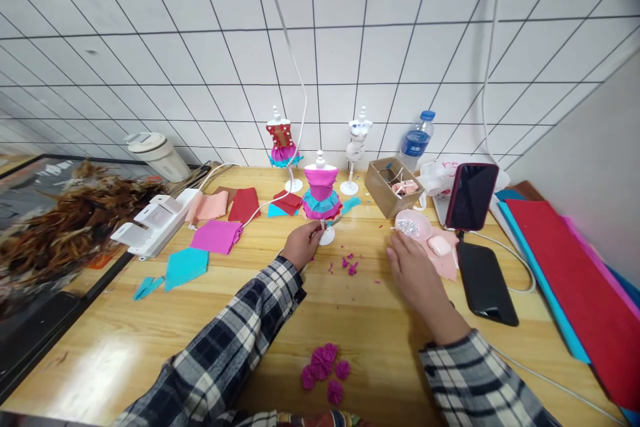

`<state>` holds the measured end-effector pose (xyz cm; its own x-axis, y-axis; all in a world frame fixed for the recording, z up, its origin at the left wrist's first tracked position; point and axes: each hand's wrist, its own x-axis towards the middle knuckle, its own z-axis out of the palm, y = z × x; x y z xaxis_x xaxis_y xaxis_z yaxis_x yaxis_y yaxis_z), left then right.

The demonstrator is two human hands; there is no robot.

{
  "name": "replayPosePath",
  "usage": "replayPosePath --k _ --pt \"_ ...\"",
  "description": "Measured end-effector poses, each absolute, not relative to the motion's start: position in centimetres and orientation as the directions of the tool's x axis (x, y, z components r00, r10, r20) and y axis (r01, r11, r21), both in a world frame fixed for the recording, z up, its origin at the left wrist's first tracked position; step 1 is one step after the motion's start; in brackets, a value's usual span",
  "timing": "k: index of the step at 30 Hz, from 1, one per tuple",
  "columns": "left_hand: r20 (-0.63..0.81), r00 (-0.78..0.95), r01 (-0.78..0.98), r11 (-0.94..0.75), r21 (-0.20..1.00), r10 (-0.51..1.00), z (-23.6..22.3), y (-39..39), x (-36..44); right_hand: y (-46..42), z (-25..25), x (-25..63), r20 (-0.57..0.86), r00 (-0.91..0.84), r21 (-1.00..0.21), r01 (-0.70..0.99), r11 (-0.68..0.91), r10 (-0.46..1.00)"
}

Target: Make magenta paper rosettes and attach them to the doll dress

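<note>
My left hand (303,243) is closed on the thin post of a miniature dress form, just above its round white base. That small form wears a magenta top (321,180) and a ruffled skirt (321,205) in blue and magenta. Flat and with its fingers stretched out, my right hand (415,273) lies by the front edge of a pink bowl (414,225) of shiny small beads. Magenta scraps (351,268) are scattered on the wood between my hands. Several gathered magenta fabric flowers (323,361) rest near my body.
Behind stand a dressed form (281,140), a white form (356,147), a brown box (393,187) and a water bottle (417,140). Folded magenta cloth (217,236) and a power strip (157,220) lie left. Phones (487,280) and red sheets (575,280) occupy the right.
</note>
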<state>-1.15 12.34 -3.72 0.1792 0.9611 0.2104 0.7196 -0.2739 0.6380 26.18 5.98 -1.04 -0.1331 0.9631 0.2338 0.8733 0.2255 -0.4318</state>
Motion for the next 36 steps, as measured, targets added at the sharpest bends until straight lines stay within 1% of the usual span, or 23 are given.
replayPosePath --k 1,3,5,6,7,8,9,10,11,12,13,14,15,17,18,20,22,24,26,29,30,33,36 --pt "0.213 0.176 0.719 -0.273 0.639 0.961 -3.7 12.3 -1.1 5.6 -1.2 27.1 0.214 -0.113 -0.466 0.861 0.203 0.97" --pt "0.216 0.171 0.719 -0.272 0.64 0.961 -3.8 12.4 -1.1 4.7 -1.6 27.6 0.205 -0.12 -0.588 0.778 0.22 0.971" --pt "0.216 0.171 0.72 -0.271 0.639 0.961 -3.9 12.5 -1.2 4.0 -1.7 26.7 0.228 -0.113 -0.752 0.611 0.248 0.967" --pt "0.216 0.171 0.72 -0.272 0.638 0.961 -3.9 12.5 -1.2 3.9 -1.6 25.9 0.223 -0.091 -0.836 0.495 0.238 0.971" --pt "0.216 0.172 0.721 -0.272 0.637 0.961 -3.9 12.5 -1.2 4.0 -1.4 25.0 0.191 -0.055 -0.915 0.352 0.198 0.98" --pt "0.216 0.173 0.721 -0.273 0.637 0.961 -3.9 12.5 -1.2 4.1 -1.1 24.4 0.128 -0.002 -0.966 0.227 0.125 0.992" --pt "0.217 0.173 0.721 -0.273 0.637 0.961 -3.8 12.5 -1.2 4.3 -0.8 24.0 0.057 0.058 -0.988 0.149 0.048 0.997" --pt "0.217 0.174 0.721 -0.274 0.637 0.961 -3.8 12.5 -1.2 4.4 -0.4 24.0 0.007 0.097 -0.99 0.141 -0.006 0.995" --pt "0.217 0.174 0.72 -0.274 0.637 0.961 -3.8 12.4 -1.2 4.5 -0.1 24.4 -0.01 0.131 -0.977 0.211 -0.038 0.991" --pt "0.217 0.173 0.72 -0.274 0.638 0.961 -3.9 12.4 -1.2 4.3 0.1 25.3 0.015 0.17 -0.936 0.349 -0.045 0.985" --pt "0.218 0.172 0.719 -0.274 0.639 0.961 -3.9 12.4 -1.2 4.0 0.3 26.4 0.059 0.157 -0.849 0.527 -0.033 0.986" --pt "0.22 0.17 0.719 -0.273 0.639 0.961 -3.9 12.3 -1.2 3.6 0.4 27.6 0.109 0.146 -0.706 0.707 -0.026 0.983" --pt "0.221 0.168 0.719 -0.273 0.639 0.961 -3.9 12.3 -1.2 3.2 0.4 29.0 0.135 0.127 -0.556 0.831 -0.031 0.983" --pt "0.222 0.163 0.723 -0.27 0.636 0.961 -4.0 12.3 -1.1 2.2 0.1 31.3 0.134 0.1 -0.318 0.947 -0.053 0.986" --pt "0.222 0.16 0.725 -0.267 0.634 0.962 -4.0 12.3 -1.1 1.8 -0.2 32.2 0.109 0.076 -0.226 0.973 -0.05 0.991" --pt "0.222 0.156 0.73 -0.264 0.63 0.962 -3.9 12.3 -1.0 1.5 -0.5 33.3 0.028 -0.008 -0.114 0.993 0.011 1.0" --pt "0.222 0.16 0.732 -0.267 0.627 0.962 -3.9 12.2 -1.0 1.6 -0.6 33.6 -0.045 -0.047 -0.066 0.997 0.044 0.998" --pt "0.222 0.17 0.729 -0.274 0.627 0.96 -3.8 12.2 -1.0 2.1 -0.4 33.2 -0.088 -0.038 -0.04 0.999 0.035 0.995" --pt "0.224 0.177 0.726 -0.281 0.628 0.958 -3.8 12.2 -1.0 2.9 -0.2 32.2 -0.095 -0.044 -0.026 0.999 0.042 0.995" --pt "0.231 0.176 0.722 -0.285 0.63 0.957 -3.9 12.3 -1.0 4.1 -0.1 28.9 -0.051 -0.071 -0.032 0.997 0.069 0.996" --pt "0.233 0.174 0.722 -0.285 0.63 0.957 -3.9 12.3 -1.0 4.4 -0.1 27.4 -0.043 -0.071 -0.045 0.997 0.069 0.997" --pt "0.233 0.178 0.723 -0.288 0.628 0.956 -3.9 12.3 -1.0 5.1 -0.1 23.0 -0.043 -0.192 -0.125 0.975 0.185 0.98" --pt "0.23 0.19 0.721 -0.294 0.627 0.955 -3.8 12.3 -1.1 5.5 0.5 21.3 -0.02 -0.306 -0.22 0.93 0.294 0.952"
